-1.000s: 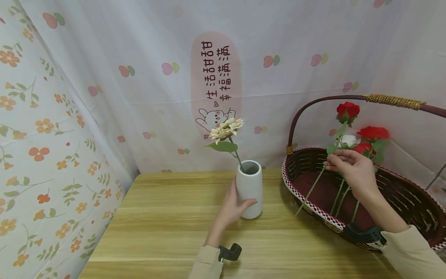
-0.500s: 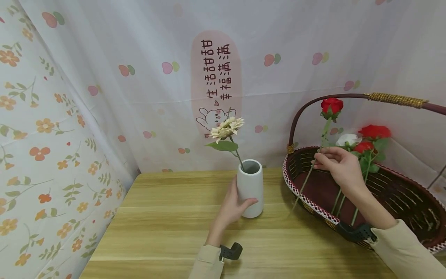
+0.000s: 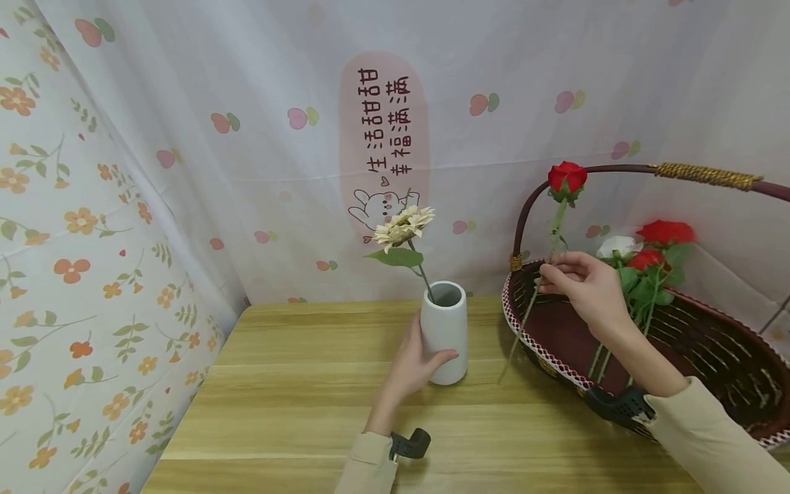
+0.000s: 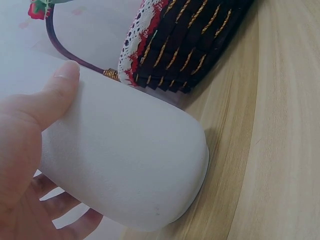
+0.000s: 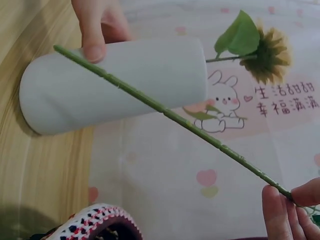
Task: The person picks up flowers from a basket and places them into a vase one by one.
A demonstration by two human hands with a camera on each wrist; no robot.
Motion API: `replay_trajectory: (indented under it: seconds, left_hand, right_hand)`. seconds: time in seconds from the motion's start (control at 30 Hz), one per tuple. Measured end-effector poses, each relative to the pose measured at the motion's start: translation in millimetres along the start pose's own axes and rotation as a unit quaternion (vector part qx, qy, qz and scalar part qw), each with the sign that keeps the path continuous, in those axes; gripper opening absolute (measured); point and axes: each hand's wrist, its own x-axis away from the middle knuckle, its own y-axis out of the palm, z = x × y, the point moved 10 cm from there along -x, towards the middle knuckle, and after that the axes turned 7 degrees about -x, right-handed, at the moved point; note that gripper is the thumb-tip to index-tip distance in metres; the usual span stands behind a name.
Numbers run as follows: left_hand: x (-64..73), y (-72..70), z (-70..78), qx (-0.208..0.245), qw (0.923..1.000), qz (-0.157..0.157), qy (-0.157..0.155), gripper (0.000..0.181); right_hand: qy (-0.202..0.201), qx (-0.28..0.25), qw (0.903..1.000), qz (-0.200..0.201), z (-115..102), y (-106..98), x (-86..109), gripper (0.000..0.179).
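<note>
Right hand [image 3: 585, 287] pinches red rose [image 3: 558, 219] below bloom [image 3: 567, 177]

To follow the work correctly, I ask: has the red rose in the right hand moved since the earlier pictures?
Yes: in the head view, the red rose moved left, its bloom going from under the basket handle to overlapping the handle's left curve.

white vase [image 3: 448, 333], red rose [image 3: 568, 178]
</note>
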Motion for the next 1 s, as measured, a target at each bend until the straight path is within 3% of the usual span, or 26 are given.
replay_trajectory:
  seconds: [0.23, 0.53, 0.63, 0.83, 1.0]
  left_hand:
    - [-0.3, -1.8, 4.0, 0.006, 0.9999, 0.004, 0.014, 0.096]
    - [0.2, -2.0, 4.2, 0.007, 0.9997, 0.008, 0.022, 0.096]
    - [0.0, -2.0, 4.0, 0.005, 0.9997, 0.008, 0.021, 0.096]
    - [0.4, -1.8, 3.9, 0.006, 0.9998, 0.004, 0.016, 0.096]
    - [0.2, -1.9, 3.3, 0.006, 0.9999, 0.005, 0.015, 0.096]
  right_hand:
    - [-0.025, 0.038, 0.9990, 0.000, -13.9, 6.3, -4.4, 0.035]
    - [-0.050, 0.042, 0.9978, 0.010, -27.5, 8.5, -13.3, 0.034]
    - [-0.061, 0.018, 0.9979, 0.013, -33.1, 8.3, -17.1, 0.033]
    - [-0.082, -0.083, 0.9931, 0.010, -46.0, 9.8, -26.1, 0.031]
    - [-0.101, -0.109, 0.9888, 0.010, -56.7, 10.9, -31.2, 0.029]
